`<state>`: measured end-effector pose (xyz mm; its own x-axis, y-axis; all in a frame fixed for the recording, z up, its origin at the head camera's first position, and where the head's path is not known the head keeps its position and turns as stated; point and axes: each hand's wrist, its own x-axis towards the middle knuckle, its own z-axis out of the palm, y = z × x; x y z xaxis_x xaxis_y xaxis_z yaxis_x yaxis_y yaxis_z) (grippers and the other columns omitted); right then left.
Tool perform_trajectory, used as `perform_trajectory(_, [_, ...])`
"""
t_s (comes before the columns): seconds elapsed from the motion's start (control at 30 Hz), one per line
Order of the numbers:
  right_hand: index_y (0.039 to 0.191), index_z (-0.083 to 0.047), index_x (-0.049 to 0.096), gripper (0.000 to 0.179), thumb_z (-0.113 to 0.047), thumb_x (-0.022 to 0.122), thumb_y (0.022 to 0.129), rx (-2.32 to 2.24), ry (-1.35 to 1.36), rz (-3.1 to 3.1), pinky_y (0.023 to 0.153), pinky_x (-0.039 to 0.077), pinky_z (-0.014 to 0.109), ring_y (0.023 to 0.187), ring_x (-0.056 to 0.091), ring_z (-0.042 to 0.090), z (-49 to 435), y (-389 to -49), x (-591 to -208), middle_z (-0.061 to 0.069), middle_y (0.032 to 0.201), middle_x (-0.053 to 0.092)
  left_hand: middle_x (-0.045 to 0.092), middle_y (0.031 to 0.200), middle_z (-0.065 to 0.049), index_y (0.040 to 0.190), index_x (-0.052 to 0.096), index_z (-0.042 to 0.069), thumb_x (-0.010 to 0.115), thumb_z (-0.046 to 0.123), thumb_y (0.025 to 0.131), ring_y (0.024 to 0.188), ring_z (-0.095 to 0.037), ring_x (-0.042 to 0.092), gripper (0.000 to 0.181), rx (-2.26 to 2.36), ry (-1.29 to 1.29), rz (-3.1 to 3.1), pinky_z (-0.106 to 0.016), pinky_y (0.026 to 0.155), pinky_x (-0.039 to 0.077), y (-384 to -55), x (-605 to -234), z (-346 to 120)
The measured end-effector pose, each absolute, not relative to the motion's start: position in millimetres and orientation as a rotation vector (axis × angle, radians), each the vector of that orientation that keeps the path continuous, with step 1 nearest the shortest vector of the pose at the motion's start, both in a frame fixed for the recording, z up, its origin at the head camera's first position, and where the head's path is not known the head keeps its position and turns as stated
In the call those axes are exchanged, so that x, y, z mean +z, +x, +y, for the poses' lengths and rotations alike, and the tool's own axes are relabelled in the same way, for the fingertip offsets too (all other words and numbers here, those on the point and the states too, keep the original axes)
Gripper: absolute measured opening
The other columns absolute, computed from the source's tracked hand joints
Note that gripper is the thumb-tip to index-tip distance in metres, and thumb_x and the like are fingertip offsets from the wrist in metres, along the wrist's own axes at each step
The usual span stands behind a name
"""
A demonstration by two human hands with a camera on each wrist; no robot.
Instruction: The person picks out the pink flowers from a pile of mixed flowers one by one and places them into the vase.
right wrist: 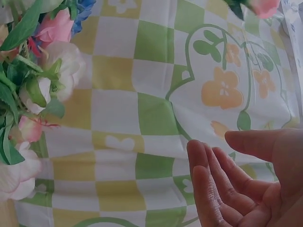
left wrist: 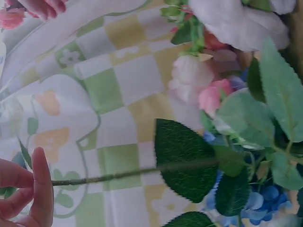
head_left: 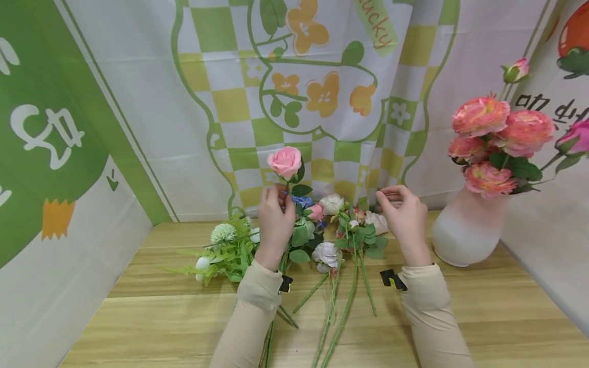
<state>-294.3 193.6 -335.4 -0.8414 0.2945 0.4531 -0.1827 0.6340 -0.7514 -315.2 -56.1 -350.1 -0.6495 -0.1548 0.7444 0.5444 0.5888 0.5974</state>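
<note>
A pink rose (head_left: 285,162) stands upright above the table, its stem pinched near the bloom between the thumb and fingers of my left hand (head_left: 275,221). The left wrist view shows the thin green stem (left wrist: 111,177) running from those fingertips down past dark serrated leaves (left wrist: 182,163). My right hand (head_left: 407,220) hovers at the right of the loose flowers, palm turned inward, with thumb and fingers apart and nothing between them. Closest to it lies a white flower (head_left: 376,222). Blue flowers (head_left: 303,201) lie just behind the left hand.
Several artificial flowers with long green stems (head_left: 352,296) lie across the wooden table (head_left: 184,327). Greenery with a pale green pompom flower (head_left: 223,233) is at the left. A white-and-pink vase (head_left: 469,230) of coral blooms (head_left: 480,116) stands at the right. A checkered cloth (head_left: 230,105) hangs behind.
</note>
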Motion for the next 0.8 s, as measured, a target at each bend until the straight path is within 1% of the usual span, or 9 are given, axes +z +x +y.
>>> perform_trajectory(0.1, [0.106,-0.012,0.066,0.032,-0.040,0.060,0.092,1.170,-0.093,-2.305,0.057,0.050,0.022,0.077,0.072,0.020,190,-292,-333,0.007,0.098,0.073,0.054,0.087,-0.013,0.097,0.059,0.001,0.055,0.000,0.089,0.067,-0.018,0.058,0.009,-1.142,-0.324,-1.981,-0.025,0.051,0.051,-311,-346,-56])
perform_trajectory(0.17, [0.106,-0.012,0.067,0.031,-0.039,0.060,0.092,1.176,-0.084,-2.304,0.059,0.053,0.026,0.079,0.071,0.021,187,-292,-332,0.007,0.097,0.072,0.056,0.087,-0.012,0.097,0.059,0.002,0.056,0.000,0.088,0.067,-0.018,0.059,0.010,-1.146,-0.333,-1.963,-0.025,0.051,0.051,-309,-343,-56])
perform_trajectory(0.3, [0.105,-0.012,0.067,0.030,-0.038,0.061,0.091,1.178,-0.059,-2.289,0.068,0.056,0.036,0.085,0.070,0.023,182,-292,-331,0.008,0.098,0.072,0.059,0.086,-0.012,0.097,0.060,0.001,0.056,-0.001,0.086,0.065,-0.019,0.061,0.012,-1.157,-0.364,-1.930,-0.025,0.050,0.052,-306,-339,-56])
perform_trajectory(0.4, [0.104,-0.011,0.067,0.029,-0.037,0.061,0.091,1.177,-0.027,-2.267,0.074,0.055,0.040,0.087,0.068,0.024,177,-294,-330,0.009,0.097,0.072,0.061,0.084,-0.012,0.097,0.060,0.000,0.056,-0.001,0.087,0.062,-0.019,0.062,0.011,-1.191,-0.382,-1.913,-0.023,0.048,0.052,-306,-338,-56])
perform_trajectory(0.47, [0.104,-0.011,0.067,0.029,-0.036,0.061,0.092,1.174,0.003,-2.258,0.075,0.053,0.040,0.087,0.067,0.024,173,-295,-329,0.009,0.096,0.071,0.061,0.084,-0.012,0.097,0.060,0.000,0.056,0.000,0.088,0.060,-0.019,0.062,0.011,-1.234,-0.394,-1.901,-0.022,0.045,0.051,-305,-337,-56])
perform_trajectory(0.57, [0.102,-0.011,0.068,0.026,-0.033,0.062,0.091,1.184,0.051,-2.248,0.073,0.052,0.038,0.082,0.066,0.022,167,-296,-328,0.007,0.093,0.071,0.062,0.085,-0.013,0.098,0.060,-0.002,0.056,0.003,0.091,0.059,-0.022,0.062,0.010,-1.323,-0.411,-1.884,-0.021,0.044,0.051,-303,-337,-54])
perform_trajectory(0.73, [0.101,-0.010,0.069,0.022,-0.029,0.064,0.091,1.249,0.134,-2.216,0.075,0.056,0.036,0.083,0.066,0.019,154,-295,-326,0.007,0.093,0.072,0.064,0.080,-0.015,0.095,0.064,-0.001,0.058,0.013,0.094,0.056,-0.027,0.063,0.015,-1.500,-0.412,-1.841,-0.026,0.043,0.053,-300,-337,-51])
perform_trajectory(0.8, [0.100,-0.010,0.070,0.022,-0.028,0.065,0.090,1.252,0.159,-2.204,0.075,0.057,0.036,0.084,0.067,0.019,150,-295,-325,0.007,0.094,0.072,0.065,0.077,-0.015,0.093,0.065,-0.001,0.058,0.016,0.094,0.054,-0.025,0.062,0.018,-1.550,-0.403,-1.830,-0.028,0.043,0.053,-300,-338,-49])
